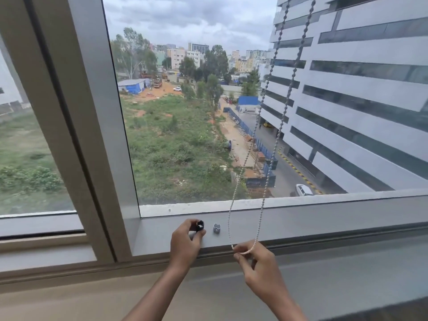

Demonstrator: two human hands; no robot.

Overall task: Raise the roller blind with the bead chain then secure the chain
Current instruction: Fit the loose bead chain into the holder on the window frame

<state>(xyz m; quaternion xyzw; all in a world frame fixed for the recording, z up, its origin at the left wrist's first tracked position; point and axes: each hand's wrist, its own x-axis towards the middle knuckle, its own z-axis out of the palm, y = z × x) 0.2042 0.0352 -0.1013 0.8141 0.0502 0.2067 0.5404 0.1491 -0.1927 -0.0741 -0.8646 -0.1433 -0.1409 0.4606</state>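
Note:
A white bead chain (266, 89) hangs in a long loop from the top right down in front of the window. My right hand (257, 267) pinches the bottom of the loop just above the sill. My left hand (185, 242) holds a small black ring-shaped cap (199, 225) between thumb and fingers against the lower window frame. A small grey chain holder (216, 228) is fixed to the frame between my two hands. The roller blind itself is out of view.
The grey window frame (324, 218) runs along the bottom of the glass, with a thick vertical mullion (102, 135) at left. A beige sill (92, 297) lies below. Outside are a field, a road and a white building.

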